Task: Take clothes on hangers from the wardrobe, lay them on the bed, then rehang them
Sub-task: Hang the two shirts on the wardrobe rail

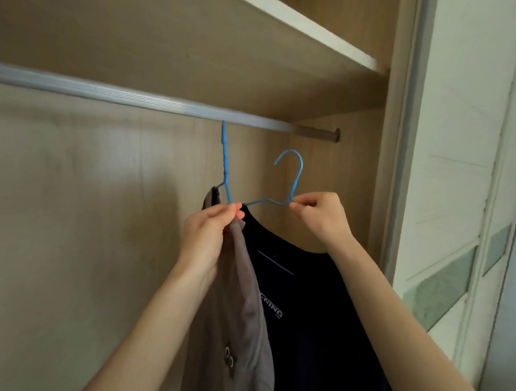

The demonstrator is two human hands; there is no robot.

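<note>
A silver wardrobe rail (pixel 137 97) runs across the upper part of the view. One blue hanger (pixel 224 155) hooks over the rail and carries a grey-brown garment (pixel 240 307). My left hand (pixel 207 237) pinches that hanger and the garment's top at the shoulder. A second blue hanger (pixel 296 179) is off the rail, its hook free in the air below it. It carries a dark navy T-shirt (pixel 313 316) with white lettering. My right hand (pixel 321 215) pinches this hanger at the base of its neck.
A wooden shelf (pixel 302 28) sits above the rail. The wardrobe's wooden back panel (pixel 72 216) lies behind the clothes, and its side wall (pixel 379 171) ends the rail at the right. A white sliding door frame (pixel 464 174) stands further right.
</note>
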